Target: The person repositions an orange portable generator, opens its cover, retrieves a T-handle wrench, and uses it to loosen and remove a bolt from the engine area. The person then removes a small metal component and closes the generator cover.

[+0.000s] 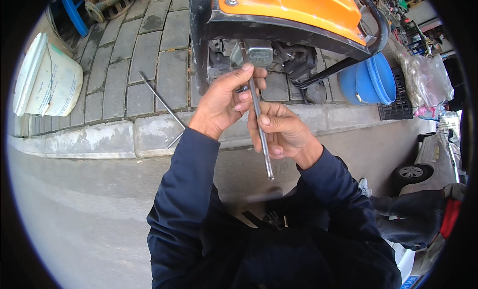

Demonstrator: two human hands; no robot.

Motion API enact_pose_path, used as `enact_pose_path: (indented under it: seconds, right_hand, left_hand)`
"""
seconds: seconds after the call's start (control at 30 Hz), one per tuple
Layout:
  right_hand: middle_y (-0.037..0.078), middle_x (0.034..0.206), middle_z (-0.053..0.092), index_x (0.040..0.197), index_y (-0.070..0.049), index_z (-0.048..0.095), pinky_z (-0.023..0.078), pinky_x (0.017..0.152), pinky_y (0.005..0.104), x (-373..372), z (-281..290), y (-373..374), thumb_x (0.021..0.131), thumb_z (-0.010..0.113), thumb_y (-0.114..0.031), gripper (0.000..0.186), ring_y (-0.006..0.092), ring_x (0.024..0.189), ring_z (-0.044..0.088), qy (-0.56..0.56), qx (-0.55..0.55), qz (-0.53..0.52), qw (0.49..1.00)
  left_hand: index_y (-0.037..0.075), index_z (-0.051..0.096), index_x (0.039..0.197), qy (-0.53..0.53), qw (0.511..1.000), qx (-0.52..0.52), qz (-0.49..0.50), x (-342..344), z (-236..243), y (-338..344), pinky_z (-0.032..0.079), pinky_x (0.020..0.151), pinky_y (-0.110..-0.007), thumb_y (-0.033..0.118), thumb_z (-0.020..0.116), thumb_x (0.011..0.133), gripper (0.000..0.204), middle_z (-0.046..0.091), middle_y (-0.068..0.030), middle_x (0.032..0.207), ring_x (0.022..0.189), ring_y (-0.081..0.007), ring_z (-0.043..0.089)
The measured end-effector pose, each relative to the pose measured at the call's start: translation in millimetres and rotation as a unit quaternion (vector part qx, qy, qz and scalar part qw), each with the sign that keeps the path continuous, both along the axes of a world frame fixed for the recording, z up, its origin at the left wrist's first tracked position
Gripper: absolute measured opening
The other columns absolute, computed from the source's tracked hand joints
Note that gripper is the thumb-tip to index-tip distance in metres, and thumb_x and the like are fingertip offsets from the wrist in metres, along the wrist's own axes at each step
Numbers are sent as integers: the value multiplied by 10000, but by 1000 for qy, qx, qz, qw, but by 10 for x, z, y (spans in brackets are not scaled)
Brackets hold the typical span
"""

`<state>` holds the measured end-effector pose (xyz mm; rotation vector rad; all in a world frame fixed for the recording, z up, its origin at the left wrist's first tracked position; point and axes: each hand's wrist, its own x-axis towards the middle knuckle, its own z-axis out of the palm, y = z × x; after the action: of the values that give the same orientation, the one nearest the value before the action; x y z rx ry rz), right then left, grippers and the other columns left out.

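Observation:
A long, thin metal rod [263,144] with a socket-like lower end slants between my two hands. My left hand [226,97] pinches its upper part between thumb and fingers. A small dark piece [242,89] shows at those fingers; its kind is unclear. Lower down, my right hand [284,129] is closed round the rod, thumb on top. The rod's upper end reaches in front of the engine parts [259,54] under a machine with an orange cover [294,10] and black frame [284,32]. Whether it touches them, I cannot tell.
Left of my hands, another thin metal tool [162,100] lies across the paving and kerb [89,139]. A white bucket [55,79] lies at far left. On the right are a blue bucket [366,82], a black crate [397,94], a person's legs [411,219] and a car [428,164].

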<state>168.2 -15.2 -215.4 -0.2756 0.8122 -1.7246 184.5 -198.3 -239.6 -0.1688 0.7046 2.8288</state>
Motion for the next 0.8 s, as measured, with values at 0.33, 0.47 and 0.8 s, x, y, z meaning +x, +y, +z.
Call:
enact_pose_path:
  seconds: [0.33,0.47,0.8]
  right_hand:
    - [173,884,613,1324,-6,509,437,403,246,-5,23,9,1057,507,-356,440,129,450,500,-95,-51,22,994]
    - [167,883,632,1333,7,515,475,438,271,-23,-49,45,1041,551,-295,422,143,483,540,-31,-79,30,996]
    - [203,916,695,1142,0,594,421,390,239,48,-59,-64,1029,582,-266,289,138,478,552,-110,-135,-19,985]
  left_hand:
    - [-40,626,941,-74,997,-21,26,7,-7,-6,263,401,-194,238,616,1015,287,446,11,585,450,-53,328]
    - [-47,625,954,-53,998,-31,29,21,24,-22,271,407,-197,257,597,1023,313,446,5,582,444,-59,314]
    - [-18,582,1020,-50,964,-175,192,-219,24,45,310,459,-222,245,542,1030,266,598,-98,853,593,-85,440]
